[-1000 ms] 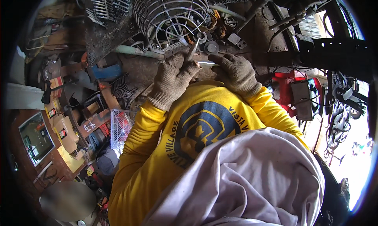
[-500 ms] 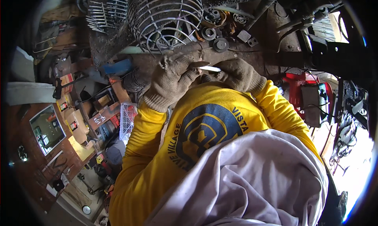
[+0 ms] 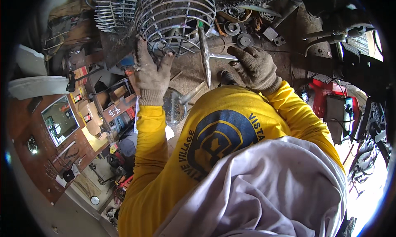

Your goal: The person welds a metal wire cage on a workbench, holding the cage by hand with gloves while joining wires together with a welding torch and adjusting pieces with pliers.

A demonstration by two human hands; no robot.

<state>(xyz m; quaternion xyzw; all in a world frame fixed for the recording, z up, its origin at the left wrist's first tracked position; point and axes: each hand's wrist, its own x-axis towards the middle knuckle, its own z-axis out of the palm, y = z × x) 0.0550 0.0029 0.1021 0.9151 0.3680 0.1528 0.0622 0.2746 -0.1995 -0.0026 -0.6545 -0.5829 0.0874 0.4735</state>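
Observation:
My right hand (image 3: 258, 69), in a brown knit glove, grips the thin metal handle of a chipping hammer (image 3: 206, 57). The hammer's long head stands crosswise to the handle, with its pointed end toward my chest. My left hand (image 3: 152, 74), gloved the same way, is open with thumb and fingers spread. Its fingertips reach up beside a rounded cage of welded metal bars (image 3: 181, 16); whether they touch it I cannot tell. The cage's far end runs out of view at the top.
A flat grid of metal bars (image 3: 117, 10) stands left of the cage. Round metal discs (image 3: 245, 40) and small blocks (image 3: 270, 34) lie at the far right. A red machine (image 3: 319, 94) stands beside my right arm. Boxes and tools crowd a brown board (image 3: 31, 125) at left.
My hands were together before my chest around a short pale piece; now they are apart. The left has moved forward and left and opened. The hammer's head has come into plain view.

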